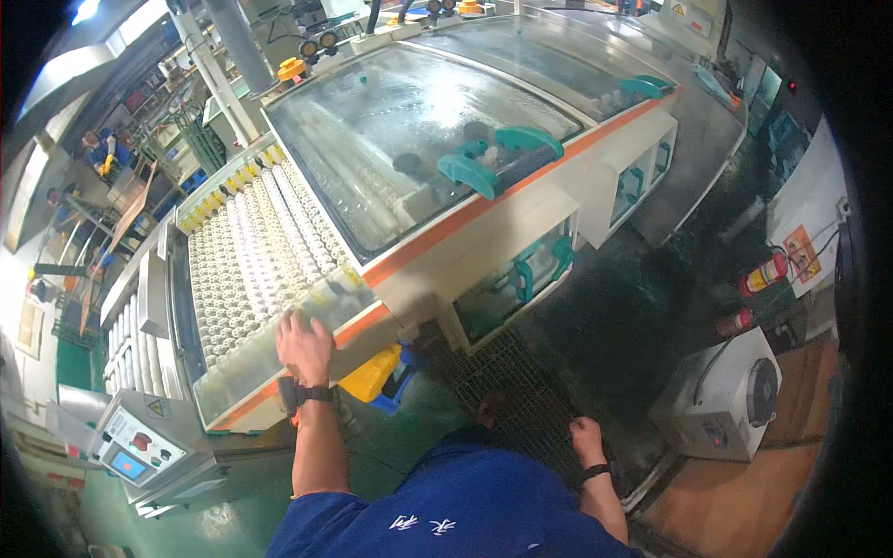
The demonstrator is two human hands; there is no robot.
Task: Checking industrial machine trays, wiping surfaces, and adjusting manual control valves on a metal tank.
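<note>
My left hand [303,348] lies over the near side wall of a roller conveyor [251,242], its fingers stretched out and resting at the wall's top edge. The conveyor's bed is made of rows of white wheel-like rollers, and no workpiece shows on it. A dark band with a square black device [292,395] sits on my left wrist. Low at my right side, away from the machine, hangs my right hand [587,441]. Its fingers are curled in and nothing shows in them. Wet glass lids [419,102] with green handles [473,175] cover the machine beyond the rollers.
A control panel [135,451] stands at the lower left. Below the machine sits a blue bin [395,386] with a yellow cloth-like thing [370,372]. Floor grating [521,391], a white box unit [716,395] and a fire extinguisher [763,272] are on the right. Another person [104,153] is far left.
</note>
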